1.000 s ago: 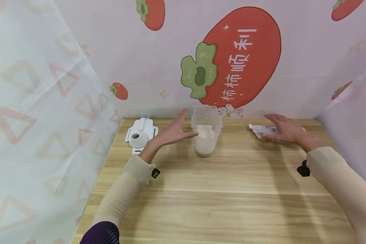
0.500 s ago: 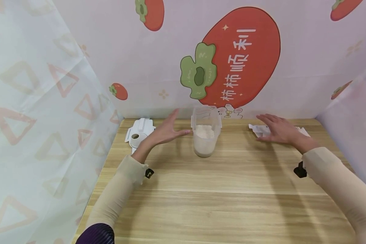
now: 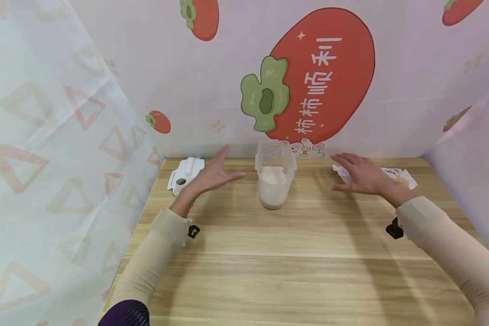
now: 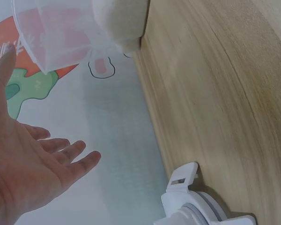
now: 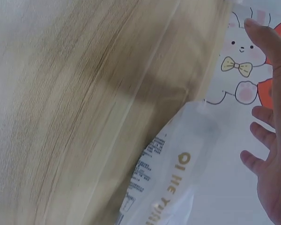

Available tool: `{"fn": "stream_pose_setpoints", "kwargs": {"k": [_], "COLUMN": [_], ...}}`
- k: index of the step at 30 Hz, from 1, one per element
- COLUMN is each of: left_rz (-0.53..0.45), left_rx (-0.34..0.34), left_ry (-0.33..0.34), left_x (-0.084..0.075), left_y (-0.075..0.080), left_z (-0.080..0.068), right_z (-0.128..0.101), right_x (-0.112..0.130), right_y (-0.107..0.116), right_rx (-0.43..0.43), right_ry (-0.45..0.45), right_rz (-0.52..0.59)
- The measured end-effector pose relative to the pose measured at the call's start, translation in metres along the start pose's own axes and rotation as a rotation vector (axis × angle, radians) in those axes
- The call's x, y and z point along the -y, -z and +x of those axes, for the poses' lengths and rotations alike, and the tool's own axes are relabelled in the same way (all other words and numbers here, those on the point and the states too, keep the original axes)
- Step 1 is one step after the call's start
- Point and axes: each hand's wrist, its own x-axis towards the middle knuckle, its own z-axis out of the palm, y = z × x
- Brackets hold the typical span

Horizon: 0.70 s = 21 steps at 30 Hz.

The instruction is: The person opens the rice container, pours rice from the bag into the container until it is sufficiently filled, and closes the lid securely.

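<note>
A clear plastic container [image 3: 275, 177] half full of white powder stands at the back middle of the wooden table [image 3: 293, 253]; it also shows in the left wrist view [image 4: 84, 28]. My left hand [image 3: 213, 174] hovers with straight fingers a little to the container's left, holding nothing. My right hand [image 3: 360, 174] is spread flat to the container's right, just above a white printed packet [image 3: 395, 174] lying on the table. The packet [image 5: 173, 187] and my right fingers [image 5: 271, 154] appear in the right wrist view.
A white lid with a round spout [image 3: 185, 174] lies at the back left, partly behind my left hand; it also shows low in the left wrist view [image 4: 201, 206]. Patterned screens wall the table on the left, back and right.
My left hand has drawn left, away from the container. My right hand has slid left off the packet, uncovering more of it. The container has not moved.
</note>
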Motion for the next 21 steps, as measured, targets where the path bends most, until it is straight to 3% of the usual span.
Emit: {"fn": "stream_pose_setpoints", "kwargs": {"k": [14, 21], "left_rz": [-0.084, -0.177], "left_rx": [-0.053, -0.078], "left_ry": [0.023, 0.04], "left_x": [0.012, 0.023], "left_y": [0.007, 0.015], "left_z": [-0.004, -0.008], "right_z": [0.007, 0.009], "right_x": [0.022, 0.037], "right_y": [-0.012, -0.012], "right_rx": [-0.069, -0.037], "right_ry": [0.096, 0.105], "right_rz": [0.05, 0.101]}}
